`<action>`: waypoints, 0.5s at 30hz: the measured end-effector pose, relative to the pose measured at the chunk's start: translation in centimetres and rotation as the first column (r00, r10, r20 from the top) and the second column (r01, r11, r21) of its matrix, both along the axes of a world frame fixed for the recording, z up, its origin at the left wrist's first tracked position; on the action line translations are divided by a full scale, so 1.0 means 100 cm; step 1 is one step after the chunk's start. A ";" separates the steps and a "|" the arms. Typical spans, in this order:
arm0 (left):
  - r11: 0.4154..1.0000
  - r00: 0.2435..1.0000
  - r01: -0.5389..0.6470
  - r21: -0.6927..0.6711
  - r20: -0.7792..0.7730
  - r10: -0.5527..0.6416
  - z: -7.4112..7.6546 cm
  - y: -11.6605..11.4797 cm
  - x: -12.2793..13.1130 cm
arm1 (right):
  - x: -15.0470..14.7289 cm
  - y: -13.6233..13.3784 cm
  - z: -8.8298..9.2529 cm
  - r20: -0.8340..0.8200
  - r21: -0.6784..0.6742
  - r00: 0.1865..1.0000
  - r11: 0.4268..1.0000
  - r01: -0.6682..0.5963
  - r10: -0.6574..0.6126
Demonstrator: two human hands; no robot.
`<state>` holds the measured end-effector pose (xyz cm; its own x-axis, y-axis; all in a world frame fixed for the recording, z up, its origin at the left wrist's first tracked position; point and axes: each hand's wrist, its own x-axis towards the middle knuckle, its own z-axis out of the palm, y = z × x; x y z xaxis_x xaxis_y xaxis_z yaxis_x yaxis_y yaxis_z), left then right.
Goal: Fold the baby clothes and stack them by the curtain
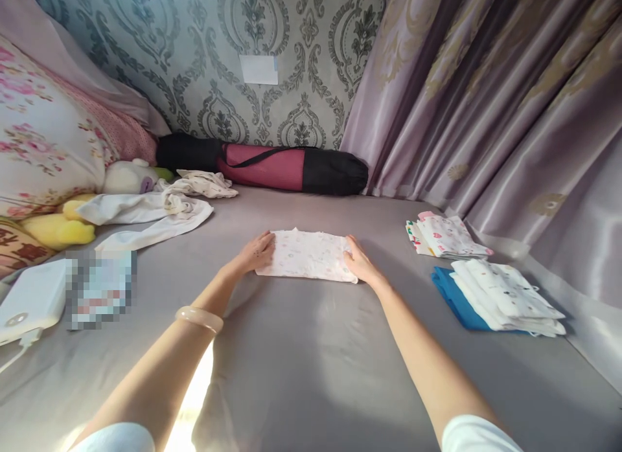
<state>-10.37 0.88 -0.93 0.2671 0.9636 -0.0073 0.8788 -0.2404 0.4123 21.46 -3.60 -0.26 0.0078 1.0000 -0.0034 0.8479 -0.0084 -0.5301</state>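
A small white printed garment (pixel 307 254) lies folded into a flat rectangle on the grey bedsheet (pixel 301 361). My left hand (pixel 256 251) rests on its left edge, fingers stretched flat. Against the right edge sits my right hand (pixel 358 260), fingers lying along the fold. Neither hand lifts the cloth. A pale bangle (pixel 199 318) sits on my left wrist.
Two folded stacks lie at right: a printed one (pixel 444 236) and a white one on blue cloth (pixel 503 295). Unfolded white clothes (pixel 155 214), soft toys (pixel 127 176) and pillows (pixel 39 135) sit at left, with a white device (pixel 32 300). A red-black bag (pixel 272 166) lies by the wall; curtains (pixel 510 102) hang right.
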 end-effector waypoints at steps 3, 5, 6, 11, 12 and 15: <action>0.993 0.995 -0.084 0.087 0.063 0.079 0.009 0.005 -0.003 | 0.014 -0.002 0.007 -0.064 0.001 0.981 0.983 0.183 -0.182; 0.979 0.989 -0.133 0.152 0.088 0.121 0.014 0.005 0.007 | 0.019 -0.004 0.010 -0.026 0.002 0.955 0.955 0.297 -0.297; 0.976 0.988 -0.134 0.172 0.098 0.119 0.016 0.003 0.016 | 0.019 -0.005 0.011 0.006 -0.005 0.944 0.944 0.331 -0.331; 0.977 0.997 0.000 0.214 0.081 -0.017 0.009 -0.008 0.071 | 0.007 -0.008 0.014 0.133 -0.049 0.940 0.946 0.322 -0.313; 0.978 0.998 0.016 0.210 0.059 -0.029 0.005 -0.011 0.080 | 0.004 -0.008 0.014 0.147 -0.050 0.938 0.945 0.324 -0.313; 0.986 0.999 0.028 0.166 -0.020 -0.024 -0.003 -0.019 0.099 | -0.003 -0.003 0.012 0.151 -0.074 0.938 0.943 0.326 -0.313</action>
<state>-0.51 -1.05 -1.25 0.2933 0.9446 0.1470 0.8782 -0.3270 0.3489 21.15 -3.87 0.91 0.3336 0.9397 -0.0757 0.8556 -0.3356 -0.3941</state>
